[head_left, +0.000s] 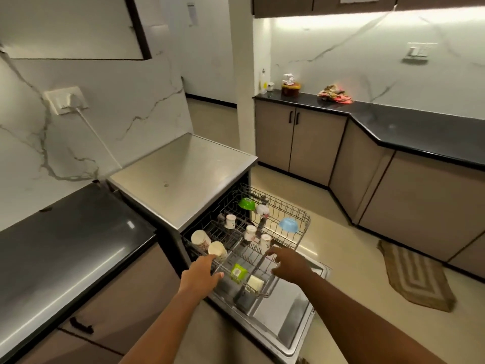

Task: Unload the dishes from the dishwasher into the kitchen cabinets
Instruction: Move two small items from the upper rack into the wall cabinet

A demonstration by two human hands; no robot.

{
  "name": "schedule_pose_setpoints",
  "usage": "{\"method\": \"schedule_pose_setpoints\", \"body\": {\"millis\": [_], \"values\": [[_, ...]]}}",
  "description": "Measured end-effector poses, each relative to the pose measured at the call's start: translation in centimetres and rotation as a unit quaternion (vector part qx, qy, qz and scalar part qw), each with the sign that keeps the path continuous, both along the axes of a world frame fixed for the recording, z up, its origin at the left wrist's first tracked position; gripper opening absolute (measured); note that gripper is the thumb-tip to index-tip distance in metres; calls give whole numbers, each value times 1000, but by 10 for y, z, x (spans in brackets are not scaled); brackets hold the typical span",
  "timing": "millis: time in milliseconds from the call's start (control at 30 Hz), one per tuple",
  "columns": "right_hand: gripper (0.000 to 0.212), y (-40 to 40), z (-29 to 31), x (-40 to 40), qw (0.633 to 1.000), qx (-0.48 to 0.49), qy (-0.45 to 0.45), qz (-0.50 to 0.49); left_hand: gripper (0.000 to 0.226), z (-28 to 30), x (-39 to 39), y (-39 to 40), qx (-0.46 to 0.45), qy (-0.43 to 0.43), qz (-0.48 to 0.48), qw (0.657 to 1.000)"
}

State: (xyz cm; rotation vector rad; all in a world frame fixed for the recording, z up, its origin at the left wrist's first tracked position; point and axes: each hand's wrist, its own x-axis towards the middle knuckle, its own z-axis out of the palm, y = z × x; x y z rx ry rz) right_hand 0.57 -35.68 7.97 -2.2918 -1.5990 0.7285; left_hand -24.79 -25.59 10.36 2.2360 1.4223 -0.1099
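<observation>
Over wire rack (301,224), perhaps empty hands (202,271).

bright under-cabinet strip (367,15) | glare on black counter (78,258) | edges bowed | slightly soft

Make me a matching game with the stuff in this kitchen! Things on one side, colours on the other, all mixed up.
Things:
1. bowl at the back of the rack
2. bowl at the right edge of the rack
3. countertop
4. rug

Colours:
A. black
B. brown and beige stripes
C. green
D. light blue

Pairs: 1-C, 2-D, 3-A, 4-B
</observation>
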Motion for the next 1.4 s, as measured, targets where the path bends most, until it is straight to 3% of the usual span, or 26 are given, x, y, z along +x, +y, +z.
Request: {"method": "schedule_pose_setpoints", "body": {"millis": [300,700,1133,1300,1400], "values": [[46,18,-31,56,994,-15,-85,66,59,-10,71,25,-15,15,2,1000],[48,72,-70,121,978,-52,-55,197,61,-51,133,50,-66,26,83,994],[38,114,-204,98,973,-86,5,212,42,-194,151,63,-148,-34,122,981],[44,140,-255,80,967,-92,-1,239,47,-243,170,100,-156,-40,110,981],[49,148,-280,68,956,-77,-44,281,55,-269,181,124,-177,7,119,977]]}}
